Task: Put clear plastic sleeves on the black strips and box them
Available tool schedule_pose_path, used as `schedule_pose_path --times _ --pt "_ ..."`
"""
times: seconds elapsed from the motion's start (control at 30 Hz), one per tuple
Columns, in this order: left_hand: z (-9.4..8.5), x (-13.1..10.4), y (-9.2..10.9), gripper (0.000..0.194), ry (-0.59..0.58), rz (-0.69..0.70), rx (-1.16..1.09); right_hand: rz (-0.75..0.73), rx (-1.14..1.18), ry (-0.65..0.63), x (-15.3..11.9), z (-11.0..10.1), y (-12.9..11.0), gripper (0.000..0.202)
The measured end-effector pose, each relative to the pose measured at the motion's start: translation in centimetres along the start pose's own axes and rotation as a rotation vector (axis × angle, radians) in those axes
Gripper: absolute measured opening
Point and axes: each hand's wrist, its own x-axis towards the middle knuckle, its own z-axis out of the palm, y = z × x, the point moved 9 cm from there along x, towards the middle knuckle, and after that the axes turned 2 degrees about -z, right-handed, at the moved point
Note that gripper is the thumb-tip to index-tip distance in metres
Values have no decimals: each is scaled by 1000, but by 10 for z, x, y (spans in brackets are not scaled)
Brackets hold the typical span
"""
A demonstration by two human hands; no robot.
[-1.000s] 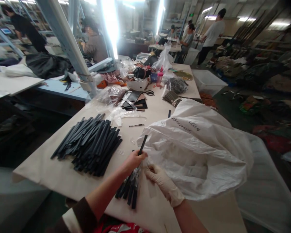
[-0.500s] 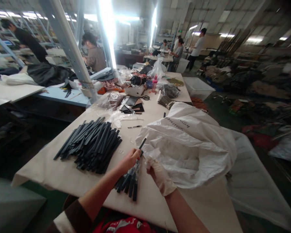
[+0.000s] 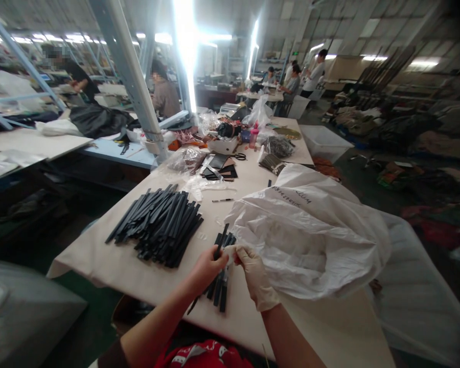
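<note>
Bare fingers of my left hand [image 3: 210,266] are closed round a dark strip [image 3: 223,236] that points up and away. My right hand [image 3: 255,276], in a pale glove, pinches a small clear piece [image 3: 230,251] right beside the left fingertips; its outline is hard to make out. Under and between both hands lies a small bundle of dark strips [image 3: 223,296] on the cream-covered table [image 3: 168,294]. To the left is a large heap of dark strips [image 3: 159,222]. A big white sack [image 3: 291,245] spreads just right of my right hand.
A pen [image 3: 223,200], scissors [image 3: 239,156], dark flat pieces [image 3: 219,167] and plastic bags [image 3: 187,160] lie farther back. A metal post [image 3: 132,71] rises at the table's left side. Several people are in the background.
The view has shifted, so the table appears farther right. My hands have drawn closer together, and the right fingers now meet the clear piece beside the left fingertips.
</note>
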Motion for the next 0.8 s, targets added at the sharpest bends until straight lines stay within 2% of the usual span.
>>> schedule_pose_path --times 0.07,0.13,0.27,0.37,0.47,0.57,0.67,0.8 --pt "-2 -4 4 24 -33 57 73 42 -20 -74 -2 5 2 32" --pt "1 -12 3 25 -118 35 107 92 14 -83 -2 2 5 34" --pt "3 -37 1 29 -216 -50 131 175 240 53 4 -15 11 41" --pt "5 -49 5 29 -231 -30 154 207 414 99 8 -17 17 38" --pt "10 -51 4 28 -242 -31 170 244 495 135 7 -15 24 36" --pt "11 -48 1 28 -213 -41 166 266 453 150 3 -12 27 36" --pt "7 -46 -1 27 -188 -49 154 183 344 114 -2 -7 17 34" --pt "8 -46 -5 29 -301 -112 120 157 73 -100 -8 9 10 35"
